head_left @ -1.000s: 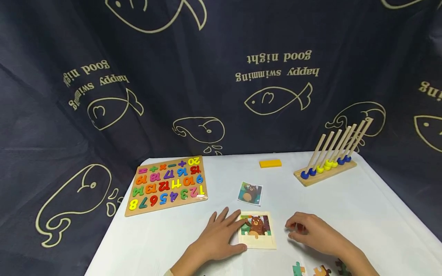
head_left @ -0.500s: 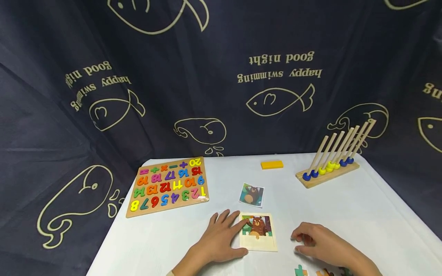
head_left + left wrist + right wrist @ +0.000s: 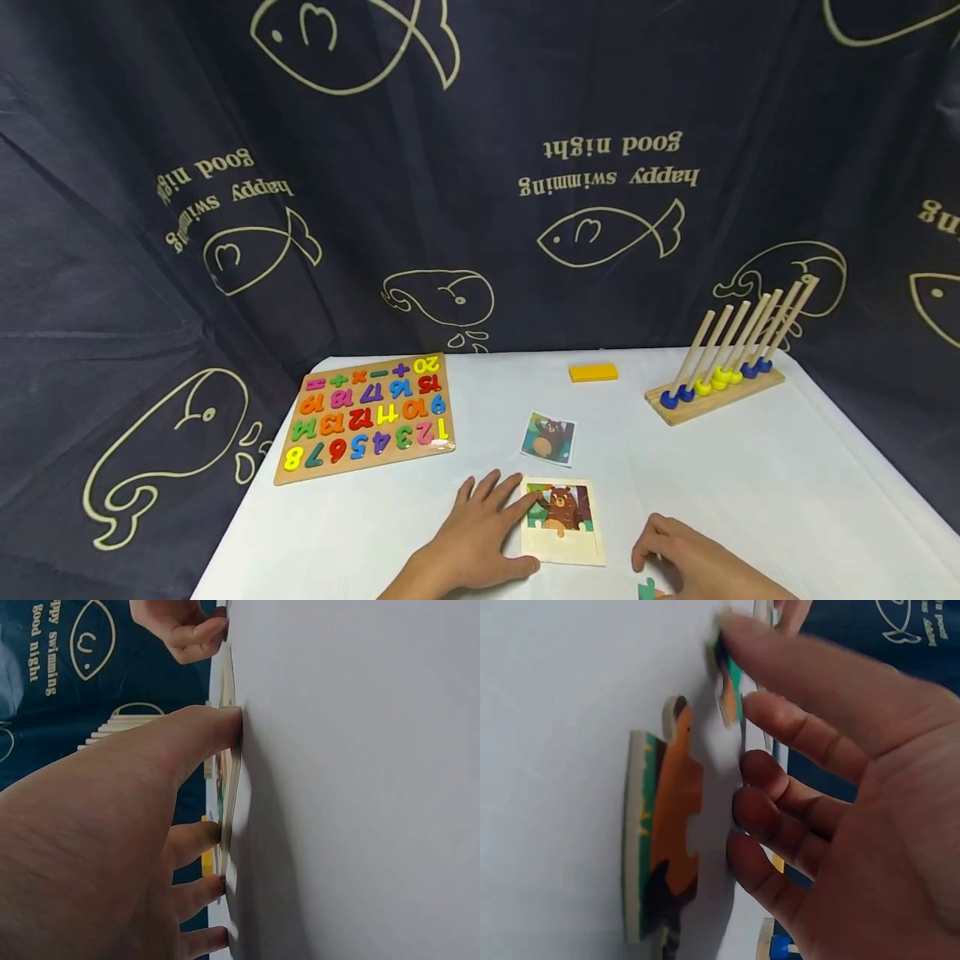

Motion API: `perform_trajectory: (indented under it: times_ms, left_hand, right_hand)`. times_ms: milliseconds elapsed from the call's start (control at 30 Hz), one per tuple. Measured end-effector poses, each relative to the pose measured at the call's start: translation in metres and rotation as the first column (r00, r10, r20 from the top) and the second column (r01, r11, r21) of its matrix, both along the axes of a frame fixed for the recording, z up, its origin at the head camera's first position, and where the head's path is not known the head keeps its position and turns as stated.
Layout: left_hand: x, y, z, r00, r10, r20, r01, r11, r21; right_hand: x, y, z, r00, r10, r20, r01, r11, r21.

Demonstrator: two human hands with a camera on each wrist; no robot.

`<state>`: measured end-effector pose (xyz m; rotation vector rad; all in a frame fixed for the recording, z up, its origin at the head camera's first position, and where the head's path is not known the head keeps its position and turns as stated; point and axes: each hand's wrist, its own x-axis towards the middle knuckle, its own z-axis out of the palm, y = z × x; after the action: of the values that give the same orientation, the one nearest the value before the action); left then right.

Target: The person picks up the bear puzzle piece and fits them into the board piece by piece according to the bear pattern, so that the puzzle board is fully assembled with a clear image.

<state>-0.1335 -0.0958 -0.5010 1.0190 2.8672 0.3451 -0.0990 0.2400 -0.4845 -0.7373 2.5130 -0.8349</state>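
A square puzzle board (image 3: 562,551) with a cream frame lies in front of me, its upper part filled with a bear picture. My left hand (image 3: 474,535) rests on its left side, fingers spread, thumb at the near corner and index finger on the picture's edge. To the right, my right hand (image 3: 693,560) pinches a green and orange puzzle piece (image 3: 732,688) between thumb and index finger; the other fingers hang loosely curled. Below it in the right wrist view lies an orange puzzle piece (image 3: 676,817) with a green edge.
Beyond the board lies a bear picture card (image 3: 548,439). A number board (image 3: 367,419) lies at the back left, a yellow block (image 3: 593,372) at the back middle. A pegged bead stand (image 3: 712,396) is at the back right, before a dark printed curtain (image 3: 450,192).
My right hand has moved down toward the near edge and taken hold of the green and orange puzzle piece. My left hand stays on the board. The head view has tilted up slightly.
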Motion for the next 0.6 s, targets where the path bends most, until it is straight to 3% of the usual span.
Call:
perform_trajectory:
  times_ms: [167, 367, 600]
  left_hand:
    - [0.0016, 0.0007, 0.0004, 1.0, 0.0, -0.011, 0.0, 1.0, -0.008]
    - [0.0025, 0.0004, 0.0014, 1.0, -0.008, -0.006, 0.008, 1.0, -0.016]
    - [-0.0001, -0.0003, 0.0044, 1.0, -0.003, 0.015, 0.003, 1.0, -0.01]
  right_hand:
    - [0.0012, -0.0025, 0.0011, 0.995, -0.051, 0.082, 0.051, 0.999, 0.0]
    - [0.0036, -0.0061, 0.0003, 0.998, -0.029, 0.064, 0.026, 0.999, 0.039]
    - [0.0016, -0.0097, 0.0054, 0.996, -0.08, 0.043, 0.079, 0.997, 0.015]
